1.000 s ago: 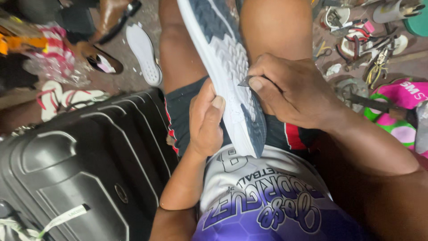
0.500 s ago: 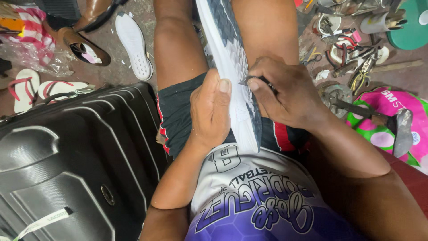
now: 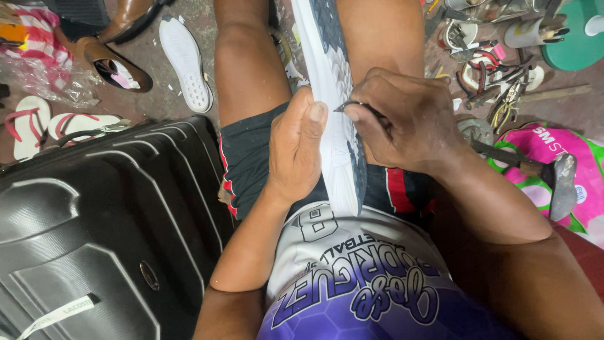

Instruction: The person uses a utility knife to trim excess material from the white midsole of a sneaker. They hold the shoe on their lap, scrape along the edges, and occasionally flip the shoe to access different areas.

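Note:
A sports shoe (image 3: 330, 82) with a white and dark grey sole lies sole-up between my thighs, its heel against my belly. My left hand (image 3: 294, 148) grips the shoe's left side, thumb pressed on the white sole edge. My right hand (image 3: 406, 123) pinches a thin dark metal tool (image 3: 347, 106) whose tip touches the sole's edge, just right of my left thumb.
A black hard-shell suitcase (image 3: 94, 226) lies at my left. On the ground beyond are a white insole (image 3: 185, 60), a brown shoe (image 3: 116, 63), flip-flops (image 3: 38, 126), scattered tools (image 3: 497, 82), a green lid (image 3: 576, 34), a pink bag (image 3: 553, 157) and a hammer (image 3: 560, 182).
The view has shifted down a little. My right hand with the tool has stayed at the sole's edge, and my left hand keeps its grip on the shoe.

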